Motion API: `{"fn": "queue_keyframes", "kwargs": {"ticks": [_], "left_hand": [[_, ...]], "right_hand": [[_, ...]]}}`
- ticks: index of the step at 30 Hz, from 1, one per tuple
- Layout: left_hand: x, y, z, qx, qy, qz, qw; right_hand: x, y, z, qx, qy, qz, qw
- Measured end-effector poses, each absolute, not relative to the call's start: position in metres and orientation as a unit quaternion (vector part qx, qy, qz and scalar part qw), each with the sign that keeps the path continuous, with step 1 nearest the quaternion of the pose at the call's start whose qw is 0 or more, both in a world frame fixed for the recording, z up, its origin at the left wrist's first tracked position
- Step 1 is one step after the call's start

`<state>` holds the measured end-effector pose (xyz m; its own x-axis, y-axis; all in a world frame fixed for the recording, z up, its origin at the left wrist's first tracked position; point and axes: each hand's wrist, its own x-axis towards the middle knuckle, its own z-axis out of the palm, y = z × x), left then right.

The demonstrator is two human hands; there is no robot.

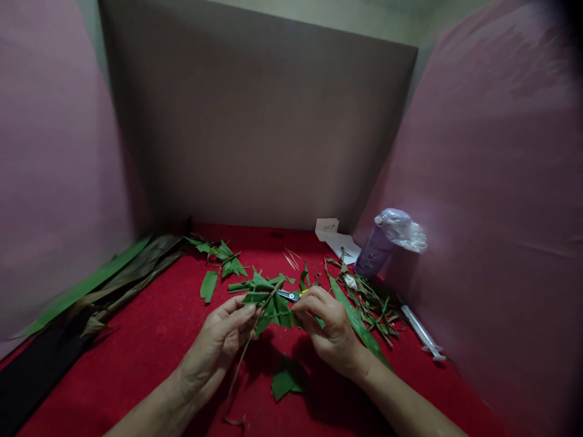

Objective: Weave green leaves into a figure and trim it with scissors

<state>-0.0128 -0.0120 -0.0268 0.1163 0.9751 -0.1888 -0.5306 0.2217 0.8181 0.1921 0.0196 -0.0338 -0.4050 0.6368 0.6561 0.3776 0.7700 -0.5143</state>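
My left hand [228, 331] pinches a bundle of cut green leaf pieces [273, 309] fixed along a thin brown stem [243, 358], whose lower end hangs toward me. In my right hand [330, 328] is a small pair of scissors [290, 295] with dark metal blades and a bit of yellow handle. The blades lie against the stem near its top. My right fingers hide most of the handle. Under the hands, a loose cut leaf [286, 379] rests on the red cloth [136, 340].
Leafy cuttings [228, 258] lie at the back left; toothpicks [291, 260] are behind my hands. To the right are dry stem scraps [378, 303], a long green leaf [357, 321], a syringe [422, 332], a purple container [373, 249] topped with clear plastic, and white papers [341, 243]. Long leaves [100, 285] line the left wall.
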Motion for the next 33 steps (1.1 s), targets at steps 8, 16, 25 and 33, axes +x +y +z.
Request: {"fn": "queue_keyframes", "kwargs": {"ticks": [8, 16, 25, 33], "left_hand": [[-0.0112, -0.0141, -0.0228, 0.326, 0.379, 0.545, 0.673], [-0.0125, -0.0131, -0.0246, 0.328, 0.398, 0.549, 0.658], [-0.0108, -0.0111, -0.0267, 0.325, 0.382, 0.561, 0.659], [-0.0115, -0.0116, -0.0262, 0.317, 0.392, 0.559, 0.658]], "right_hand": [[0.193, 0.0213, -0.034, -0.303, -0.834, 0.132, 0.442], [0.1934, 0.0227, -0.0367, -0.305, -0.831, 0.126, 0.448], [0.1923, 0.0208, -0.0381, -0.31, -0.826, 0.129, 0.453], [0.1915, 0.0231, -0.0365, -0.308, -0.823, 0.131, 0.459]]}}
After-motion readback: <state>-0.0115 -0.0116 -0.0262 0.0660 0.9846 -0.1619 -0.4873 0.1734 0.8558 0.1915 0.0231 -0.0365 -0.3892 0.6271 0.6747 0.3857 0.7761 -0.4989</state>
